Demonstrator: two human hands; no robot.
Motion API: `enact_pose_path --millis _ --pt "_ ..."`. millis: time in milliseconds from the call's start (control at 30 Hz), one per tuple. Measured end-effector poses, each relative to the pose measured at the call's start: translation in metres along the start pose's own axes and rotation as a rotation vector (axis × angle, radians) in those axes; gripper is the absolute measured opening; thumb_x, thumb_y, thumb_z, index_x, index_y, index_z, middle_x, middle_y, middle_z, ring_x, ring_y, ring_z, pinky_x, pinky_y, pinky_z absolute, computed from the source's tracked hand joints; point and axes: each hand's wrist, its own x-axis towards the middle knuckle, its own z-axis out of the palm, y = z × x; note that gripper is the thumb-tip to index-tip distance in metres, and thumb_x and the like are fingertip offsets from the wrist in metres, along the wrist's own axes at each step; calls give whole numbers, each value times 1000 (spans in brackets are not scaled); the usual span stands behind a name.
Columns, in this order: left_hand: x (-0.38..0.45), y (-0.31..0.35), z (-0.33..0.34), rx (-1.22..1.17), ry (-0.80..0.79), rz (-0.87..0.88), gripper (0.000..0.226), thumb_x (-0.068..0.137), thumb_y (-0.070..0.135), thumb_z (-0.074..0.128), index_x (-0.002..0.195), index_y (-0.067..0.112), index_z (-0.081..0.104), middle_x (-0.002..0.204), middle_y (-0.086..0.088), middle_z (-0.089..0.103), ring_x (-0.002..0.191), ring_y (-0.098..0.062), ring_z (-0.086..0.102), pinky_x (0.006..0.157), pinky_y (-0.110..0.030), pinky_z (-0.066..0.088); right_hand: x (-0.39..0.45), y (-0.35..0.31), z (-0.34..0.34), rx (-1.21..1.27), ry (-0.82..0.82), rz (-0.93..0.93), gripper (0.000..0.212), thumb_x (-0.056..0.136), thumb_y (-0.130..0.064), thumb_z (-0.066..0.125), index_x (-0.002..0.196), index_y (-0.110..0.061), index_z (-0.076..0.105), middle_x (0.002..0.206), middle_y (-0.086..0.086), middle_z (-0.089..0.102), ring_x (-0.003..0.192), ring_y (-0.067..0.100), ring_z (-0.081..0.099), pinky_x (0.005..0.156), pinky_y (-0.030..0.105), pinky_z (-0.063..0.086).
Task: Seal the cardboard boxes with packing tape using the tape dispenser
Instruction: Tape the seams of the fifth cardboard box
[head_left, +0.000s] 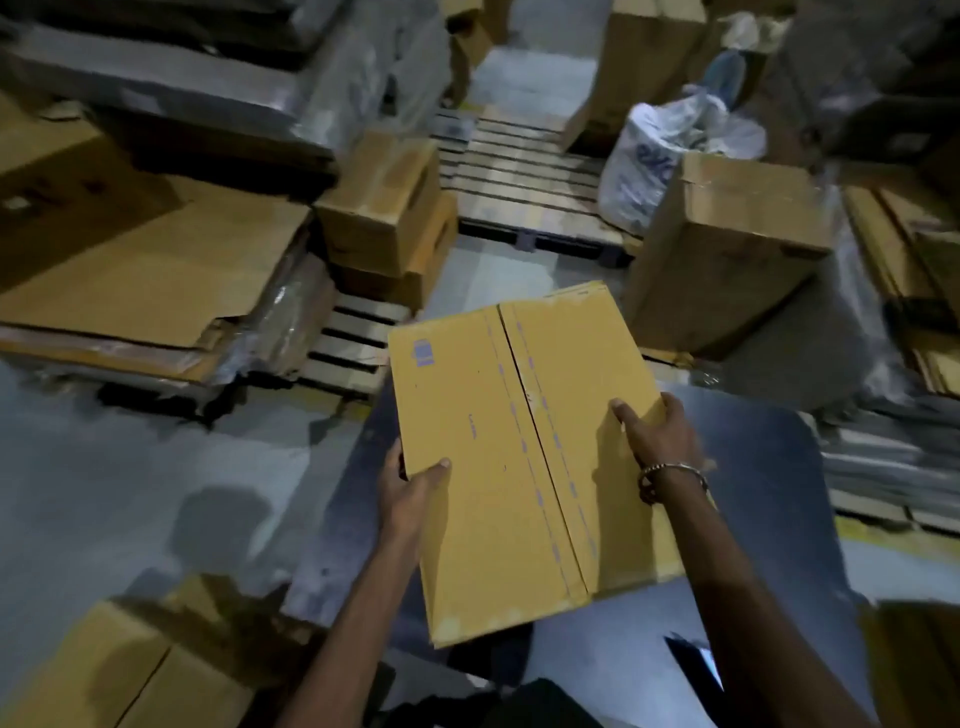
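A dim warehouse floor crowded with wooden pallets (524, 171) and stacked cartons lies beyond the hands. Between them, the cardboard box (519, 457) is held tilted, untaped seam up: left hand (410, 488) clamps its near-left edge, right hand (657, 434) curls over its right side, probably to position it for taping; no dispenser shows.

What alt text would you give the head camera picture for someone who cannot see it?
A person holds a cardboard box in both hands, the left hand gripping its left edge and the right hand, with a bracelet on the wrist, its right edge. Beyond lie wooden pallets, flattened cardboard, other boxes and a plastic bag.
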Motion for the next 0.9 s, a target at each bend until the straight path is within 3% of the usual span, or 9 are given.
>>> enact_pose_path --millis 167,233,333,433,500,600,700,800,900 --pt "-14 -44 57 198 -43 50 86 67 55 88 144 30 58 130 5 71 114 -20 71 91 -47 62 8 99 -19 -49 -5 157 123 58 -104 51 151 -24 45 149 13 55 133 43 53 106 62 45" --pt "-15 -48 67 266 -24 96 93 67 63 84 148 26 53 138 1 66 123 -23 66 96 -48 59 6 118 -17 -139 -23 153 123 66 -104 44 159 -25 33 160 12 44 142 42 44 111 65 38" --pt "-30 -35 82 538 83 171 89 86 49 82 159 21 39 157 -9 46 141 -35 48 107 -56 48 12 120 -21 -182 -102 83 115 75 -95 51 162 -26 25 165 8 35 148 39 38 113 63 36" --pt "-47 -27 97 895 150 531 76 94 22 75 159 18 37 160 -11 38 143 -40 39 108 -61 41 15 128 -43 7 -187 75 104 77 -86 63 159 -28 36 161 4 43 145 33 43 113 56 42" --pt "-52 -30 112 982 -1 742 67 93 13 67 156 21 45 160 -7 42 143 -38 42 112 -59 39 5 144 -62 102 -208 103 78 91 -67 65 154 -23 47 154 6 52 139 30 50 111 48 43" --pt "-67 -37 139 948 -290 892 52 97 25 53 149 24 56 157 -3 50 141 -33 48 111 -56 42 -39 180 -81 171 26 152 40 102 -46 60 122 -14 71 110 8 75 110 31 67 84 28 51" --pt "-81 -47 165 916 -560 1012 46 103 36 52 146 23 60 158 1 50 145 -27 47 114 -54 40 -100 234 -82 143 214 292 35 106 -44 54 89 -16 67 74 -3 64 83 31 67 60 27 41" --pt "-85 -65 177 978 -714 1090 51 106 41 53 152 20 54 167 -1 40 156 -23 34 123 -49 30 -145 276 -74 41 272 372 41 99 -52 55 86 -16 70 80 6 72 87 31 70 68 30 40" --pt "-84 -83 176 1214 -751 1146 62 111 52 36 164 21 35 174 -3 21 162 -20 15 127 -50 24 -171 304 -63 -97 181 355 32 91 -52 72 102 -23 78 96 0 78 91 17 71 68 24 44"
